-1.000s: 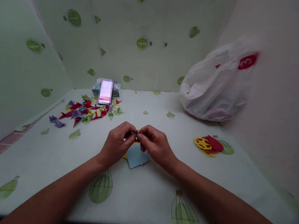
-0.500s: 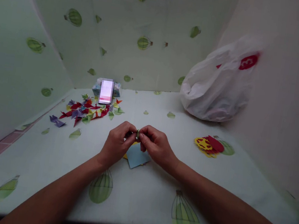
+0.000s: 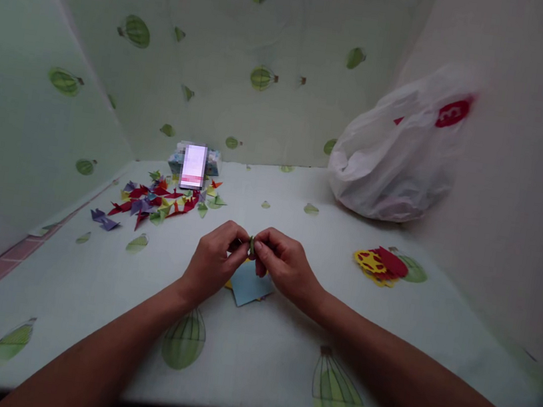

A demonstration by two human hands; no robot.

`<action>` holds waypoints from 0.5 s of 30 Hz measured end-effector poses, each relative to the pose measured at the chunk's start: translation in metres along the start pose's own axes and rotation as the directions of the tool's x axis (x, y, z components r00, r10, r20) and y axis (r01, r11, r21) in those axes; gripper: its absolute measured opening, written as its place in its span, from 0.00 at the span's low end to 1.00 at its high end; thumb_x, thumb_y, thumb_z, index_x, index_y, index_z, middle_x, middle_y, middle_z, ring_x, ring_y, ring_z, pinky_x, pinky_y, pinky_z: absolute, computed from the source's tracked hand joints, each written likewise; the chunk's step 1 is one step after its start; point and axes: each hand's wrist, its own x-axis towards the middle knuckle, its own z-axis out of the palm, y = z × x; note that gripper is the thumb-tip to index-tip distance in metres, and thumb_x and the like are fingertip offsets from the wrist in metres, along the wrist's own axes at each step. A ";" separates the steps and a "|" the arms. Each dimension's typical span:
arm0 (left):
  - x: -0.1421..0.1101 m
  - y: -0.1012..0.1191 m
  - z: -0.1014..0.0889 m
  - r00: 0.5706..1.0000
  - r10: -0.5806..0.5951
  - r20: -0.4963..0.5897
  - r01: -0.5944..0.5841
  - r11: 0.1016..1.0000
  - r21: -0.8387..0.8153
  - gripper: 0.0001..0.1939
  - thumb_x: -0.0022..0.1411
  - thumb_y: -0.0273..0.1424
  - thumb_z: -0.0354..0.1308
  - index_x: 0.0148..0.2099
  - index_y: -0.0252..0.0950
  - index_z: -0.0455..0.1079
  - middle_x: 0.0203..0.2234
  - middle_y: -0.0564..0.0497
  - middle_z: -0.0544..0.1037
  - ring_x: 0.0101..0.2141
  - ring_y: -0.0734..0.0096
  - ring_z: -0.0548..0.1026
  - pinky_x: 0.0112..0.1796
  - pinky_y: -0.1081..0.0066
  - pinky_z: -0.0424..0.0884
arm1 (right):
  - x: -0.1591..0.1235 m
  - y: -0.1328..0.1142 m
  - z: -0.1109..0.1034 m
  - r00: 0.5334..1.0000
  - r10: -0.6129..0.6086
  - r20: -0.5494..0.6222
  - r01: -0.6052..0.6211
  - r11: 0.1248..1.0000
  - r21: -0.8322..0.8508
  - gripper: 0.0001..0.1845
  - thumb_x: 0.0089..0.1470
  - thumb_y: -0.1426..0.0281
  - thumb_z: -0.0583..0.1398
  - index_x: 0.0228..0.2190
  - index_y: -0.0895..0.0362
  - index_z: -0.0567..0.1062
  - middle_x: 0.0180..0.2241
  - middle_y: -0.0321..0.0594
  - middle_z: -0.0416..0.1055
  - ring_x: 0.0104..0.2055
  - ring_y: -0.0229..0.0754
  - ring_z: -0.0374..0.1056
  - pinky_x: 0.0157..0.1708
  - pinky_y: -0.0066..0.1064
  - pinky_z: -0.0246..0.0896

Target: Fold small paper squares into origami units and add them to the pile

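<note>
Between the fingertips of both hands is a small piece of folded green paper [image 3: 252, 246]; its exact shape is mostly hidden by the fingers. My left hand [image 3: 216, 256] pinches it from the left, thumb against fingers. From the other side my right hand [image 3: 286, 259] pinches it with thumb and forefinger. Directly below the hands lies a light blue paper square [image 3: 249, 287], with yellow paper [image 3: 228, 284] peeking out from under its left edge. The hands partly cover these sheets.
Many colourful folded paper figures [image 3: 160, 201] are heaped at the back left, before a phone [image 3: 193, 165] leaning on a tissue box [image 3: 213, 163]. Yellow and red paper cut-outs [image 3: 379, 264] lie at right. A white plastic bag [image 3: 393, 160] stands against the right wall.
Both hands stay almost in place, still pinching the green paper. Slightly more of it shows between the fingertips.
</note>
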 end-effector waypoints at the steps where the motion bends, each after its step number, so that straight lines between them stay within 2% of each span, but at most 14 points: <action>1: 0.000 0.000 0.000 1.000 -0.010 0.001 0.010 1.000 -0.007 0.04 0.62 0.24 0.56 0.34 0.37 0.67 0.28 0.53 0.72 0.28 0.74 0.72 0.31 0.73 0.67 | 0.000 0.000 0.000 1.000 0.001 0.001 -0.001 1.000 0.003 0.09 0.60 0.66 0.55 0.29 0.56 0.69 0.19 0.31 0.66 0.21 0.34 0.63 0.25 0.27 0.58; 4: -0.001 0.000 0.000 1.000 -0.027 0.004 0.027 1.000 -0.014 0.05 0.63 0.24 0.56 0.33 0.37 0.67 0.27 0.53 0.72 0.28 0.74 0.72 0.31 0.73 0.67 | 0.000 0.001 0.000 1.000 -0.004 0.005 0.003 1.000 0.013 0.10 0.61 0.65 0.55 0.29 0.56 0.69 0.19 0.32 0.66 0.21 0.34 0.63 0.25 0.28 0.59; 15: 0.000 0.000 -0.001 1.000 0.025 0.012 -0.025 0.999 0.039 0.05 0.63 0.24 0.56 0.33 0.37 0.67 0.27 0.54 0.72 0.28 0.74 0.71 0.31 0.73 0.66 | 0.001 -0.001 -0.001 1.000 -0.002 -0.007 0.002 1.000 -0.018 0.09 0.59 0.67 0.55 0.28 0.56 0.69 0.18 0.31 0.66 0.20 0.33 0.63 0.24 0.26 0.59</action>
